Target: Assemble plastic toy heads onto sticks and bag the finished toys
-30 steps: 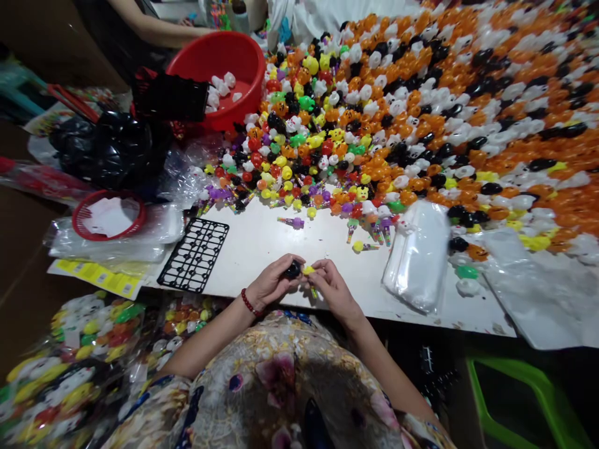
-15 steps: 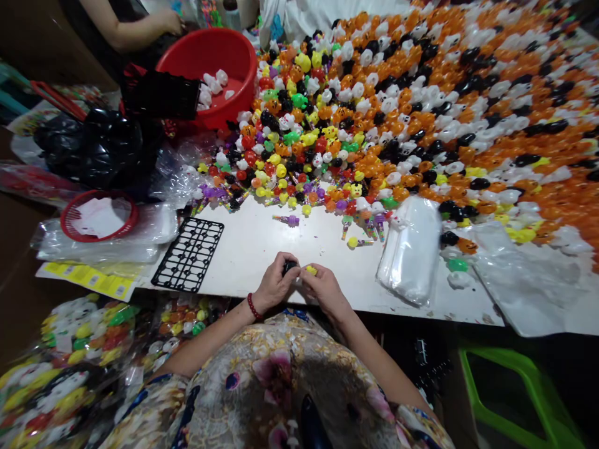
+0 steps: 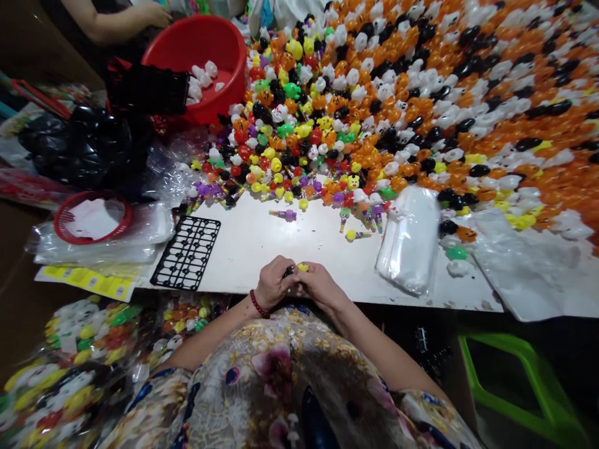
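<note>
My left hand (image 3: pixel 275 277) is closed round a small black toy piece (image 3: pixel 287 272), most of it hidden by the fingers. Right beside it, my right hand (image 3: pixel 318 284) pinches a small yellow toy piece (image 3: pixel 303 267). The two hands meet at the front edge of the white table (image 3: pixel 243 249), fingertips touching or nearly so. Whether the two pieces touch each other, I cannot tell. Beyond the hands lies a purple-topped stick (image 3: pixel 284 215) with a colourful clear body. A yellow-topped one (image 3: pixel 353 234) rests farther right.
A heap of small plastic toys (image 3: pixel 374 112) covers the table's back and right. Left are a black plastic grid (image 3: pixel 187 252), a red basket (image 3: pixel 127 226) and a red tub (image 3: pixel 234 56). Clear bags (image 3: pixel 409 243) lie right, near a green stool (image 3: pixel 505 399). Another person's arm (image 3: pixel 112 25) shows behind.
My hands have drawn closer together, bringing the yellow piece left towards the black one. The whole view has shifted slightly.
</note>
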